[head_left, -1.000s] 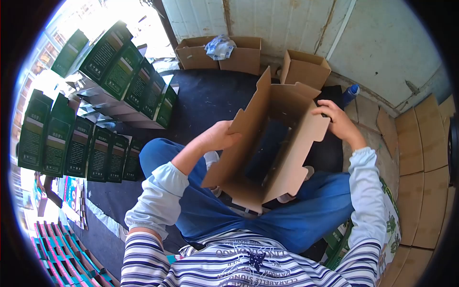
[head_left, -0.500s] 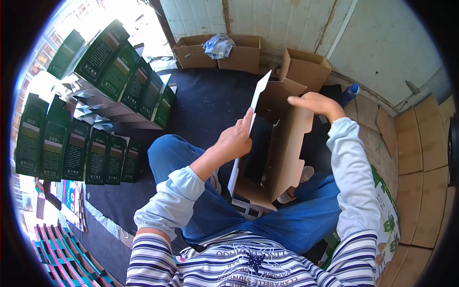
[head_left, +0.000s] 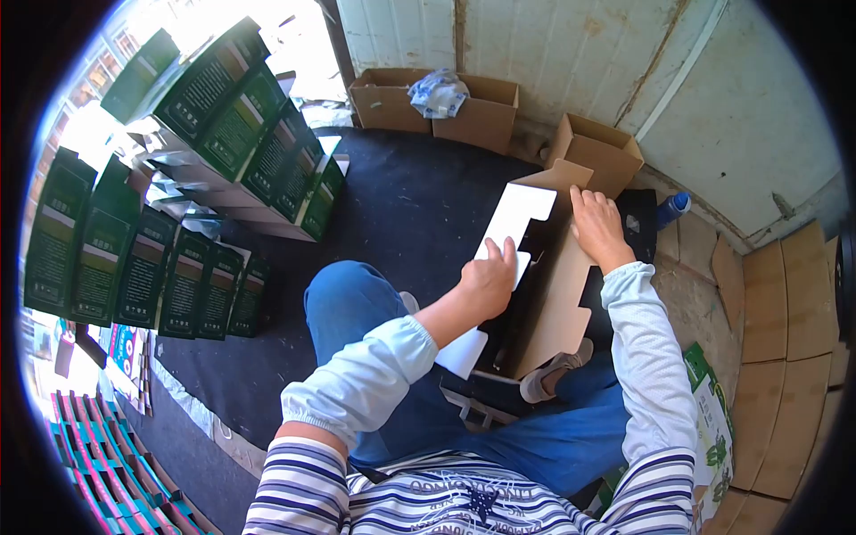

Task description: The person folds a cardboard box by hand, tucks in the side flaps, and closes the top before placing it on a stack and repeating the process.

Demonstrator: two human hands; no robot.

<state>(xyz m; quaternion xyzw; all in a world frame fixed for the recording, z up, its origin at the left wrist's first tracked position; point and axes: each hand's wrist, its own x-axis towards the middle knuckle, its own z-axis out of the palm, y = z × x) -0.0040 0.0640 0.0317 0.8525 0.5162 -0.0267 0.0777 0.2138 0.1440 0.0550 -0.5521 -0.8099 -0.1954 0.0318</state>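
An open cardboard box (head_left: 555, 308), brown inside, sits between my bent legs. Its left panel (head_left: 513, 212) has a white outer face with notched flaps and now leans inward over the opening. My left hand (head_left: 489, 283) grips this panel near its middle, with the thumb and index finger extended across the white face. At the far right, my right hand (head_left: 599, 225) has its fingers bent over the top edge of the right wall, close to the raised brown end flap (head_left: 571, 175). The box's dark interior is partly covered by the panel and my left hand.
Green printed cartons (head_left: 218, 120) stand stacked at the left, above pink-and-teal stacked pieces (head_left: 107, 473). Brown open boxes (head_left: 477, 120) line the back wall, one with crumpled plastic (head_left: 439, 94). A blue bottle (head_left: 673, 209) and stacked brown cartons (head_left: 785, 374) are at the right.
The white left panel has swung from nearly upright to leaning inward, with my left hand on it. My right hand has come down onto the right wall's far edge. The view has shifted slightly.
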